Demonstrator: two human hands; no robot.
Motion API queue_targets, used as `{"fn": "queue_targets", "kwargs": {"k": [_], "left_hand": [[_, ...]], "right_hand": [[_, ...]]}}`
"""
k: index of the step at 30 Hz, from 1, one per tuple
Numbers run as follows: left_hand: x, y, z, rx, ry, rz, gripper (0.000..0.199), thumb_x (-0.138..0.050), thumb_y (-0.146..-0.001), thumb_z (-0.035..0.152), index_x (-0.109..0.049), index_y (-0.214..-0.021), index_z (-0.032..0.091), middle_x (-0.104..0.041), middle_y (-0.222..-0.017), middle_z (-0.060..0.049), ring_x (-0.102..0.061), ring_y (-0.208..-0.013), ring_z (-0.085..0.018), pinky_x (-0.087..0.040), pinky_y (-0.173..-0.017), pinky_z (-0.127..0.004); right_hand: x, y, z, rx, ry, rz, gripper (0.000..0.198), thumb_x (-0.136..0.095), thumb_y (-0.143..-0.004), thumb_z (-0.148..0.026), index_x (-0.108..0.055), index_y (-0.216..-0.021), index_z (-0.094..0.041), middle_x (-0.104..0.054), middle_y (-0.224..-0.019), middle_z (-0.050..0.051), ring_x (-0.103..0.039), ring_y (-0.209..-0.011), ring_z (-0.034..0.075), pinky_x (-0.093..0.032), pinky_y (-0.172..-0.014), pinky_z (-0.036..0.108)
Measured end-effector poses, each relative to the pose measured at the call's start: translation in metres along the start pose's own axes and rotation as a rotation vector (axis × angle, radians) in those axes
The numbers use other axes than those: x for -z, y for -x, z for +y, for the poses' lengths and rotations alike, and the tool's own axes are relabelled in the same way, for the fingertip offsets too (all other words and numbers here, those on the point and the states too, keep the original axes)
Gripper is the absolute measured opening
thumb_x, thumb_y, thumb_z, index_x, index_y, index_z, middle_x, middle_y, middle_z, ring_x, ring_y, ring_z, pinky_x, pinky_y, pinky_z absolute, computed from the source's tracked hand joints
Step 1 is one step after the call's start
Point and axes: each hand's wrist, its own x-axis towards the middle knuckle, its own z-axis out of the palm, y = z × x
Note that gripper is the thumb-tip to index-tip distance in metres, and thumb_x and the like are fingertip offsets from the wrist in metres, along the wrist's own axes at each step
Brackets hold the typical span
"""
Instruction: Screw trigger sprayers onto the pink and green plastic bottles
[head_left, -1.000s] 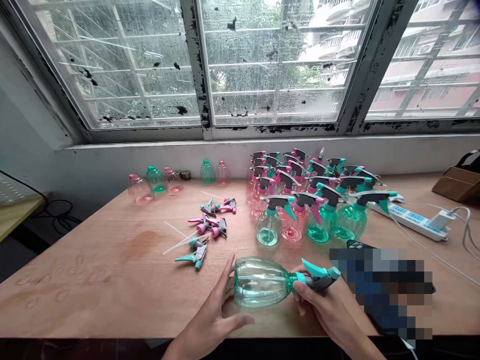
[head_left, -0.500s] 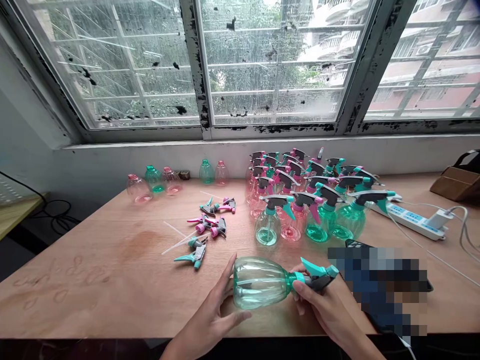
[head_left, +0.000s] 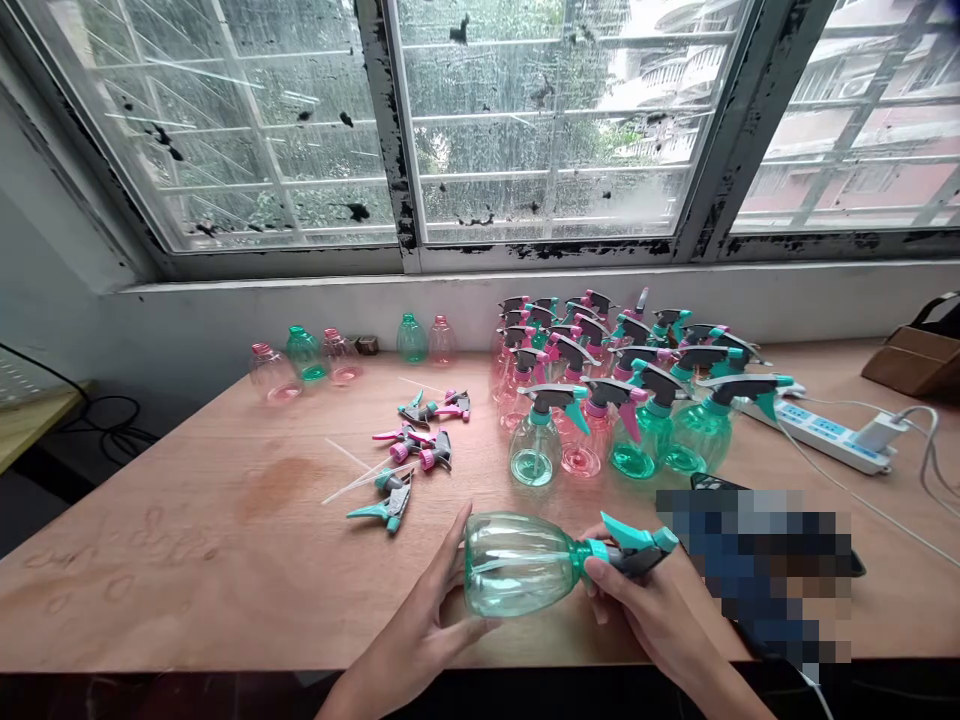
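A green see-through spray bottle (head_left: 517,565) lies sideways in the air between my hands, above the table's front edge. Its turquoise and grey trigger head (head_left: 637,545) points to the right, and a thin tube shows inside the body. My left hand (head_left: 424,610) cups the bottle's base, thumb below and fingers behind it. At the neck, my right hand (head_left: 637,610) grips the turquoise collar between thumb and fingers. Left of the bottle lie several loose trigger heads, among them a turquoise one (head_left: 390,500) and a pink one (head_left: 435,452), with thin white tubes.
Several assembled spray bottles (head_left: 535,450) stand in a cluster at the back right. Open bottles without heads, such as a green one (head_left: 412,340), stand along the wall. A power strip (head_left: 832,435), a blurred phone-like object (head_left: 780,570) and a brown box (head_left: 915,365) are on the right.
The view has tilted down very slightly. Both hands keep their hold on the spray bottle, which has barely moved.
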Motion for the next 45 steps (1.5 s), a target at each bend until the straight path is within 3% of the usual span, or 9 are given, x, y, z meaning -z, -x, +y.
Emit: {"fn": "queue_targets", "kwargs": {"k": [6, 10, 15, 30, 40, 45], "left_hand": [[-0.0002, 0.0006, 0.0002, 0.013, 0.002, 0.001, 0.103, -0.073, -0.091, 0.031, 0.004, -0.159, 0.039, -0.026, -0.169, -0.002, -0.026, -0.154, -0.028, -0.024, -0.126, -0.047], [0.0012, 0.0016, 0.0001, 0.025, -0.007, 0.015, 0.105, -0.078, -0.085, 0.035, -0.005, -0.161, 0.036, -0.024, -0.169, -0.003, -0.022, -0.155, -0.030, -0.018, -0.127, -0.050], [0.0021, 0.0017, -0.0004, 0.041, -0.001, 0.008, 0.096, -0.077, -0.087, 0.037, -0.016, -0.161, 0.033, -0.030, -0.167, -0.005, -0.028, -0.153, -0.031, -0.019, -0.127, -0.050], [0.0005, 0.0012, 0.0020, 0.025, 0.018, -0.010, 0.101, -0.075, -0.088, 0.028, -0.006, -0.160, 0.040, -0.012, -0.172, 0.001, -0.017, -0.156, -0.027, -0.020, -0.128, -0.043], [0.0025, 0.0009, -0.0028, 0.000, -0.024, -0.021, 0.097, -0.070, -0.093, 0.032, 0.000, -0.160, 0.039, -0.018, -0.171, -0.002, -0.021, -0.156, -0.026, -0.018, -0.128, -0.043], [0.0023, 0.0017, -0.0021, 0.021, 0.026, -0.022, 0.108, -0.078, -0.086, 0.040, 0.001, -0.160, 0.038, -0.017, -0.171, -0.003, -0.018, -0.156, -0.029, -0.015, -0.128, -0.046]], "right_hand": [[0.0000, -0.0010, -0.0016, 0.008, 0.016, -0.009, 0.027, -0.079, -0.086, -0.043, -0.069, -0.096, -0.020, -0.065, -0.065, -0.002, -0.055, -0.051, 0.013, -0.042, -0.052, 0.027], [0.0003, -0.0011, -0.0016, 0.018, 0.014, -0.007, 0.027, -0.079, -0.086, -0.043, -0.070, -0.098, -0.020, -0.065, -0.064, -0.003, -0.055, -0.052, 0.013, -0.041, -0.053, 0.027], [-0.0005, -0.0004, -0.0023, 0.013, 0.030, 0.003, 0.029, -0.079, -0.086, -0.044, -0.070, -0.096, -0.019, -0.065, -0.063, -0.002, -0.054, -0.052, 0.013, -0.041, -0.052, 0.027], [0.0006, -0.0011, -0.0019, 0.020, -0.006, 0.013, 0.033, -0.082, -0.083, -0.043, -0.065, -0.102, -0.022, -0.067, -0.063, -0.002, -0.056, -0.051, 0.013, -0.045, -0.051, 0.026], [0.0048, -0.0005, 0.0017, 0.022, 0.036, -0.025, 0.028, -0.079, -0.086, -0.043, -0.070, -0.100, -0.020, -0.063, -0.064, -0.003, -0.055, -0.053, 0.013, -0.046, -0.054, 0.028], [0.0047, -0.0006, 0.0023, 0.015, 0.062, -0.057, 0.029, -0.079, -0.086, -0.043, -0.071, -0.099, -0.019, -0.062, -0.066, -0.003, -0.055, -0.054, 0.012, -0.043, -0.055, 0.028]]}}
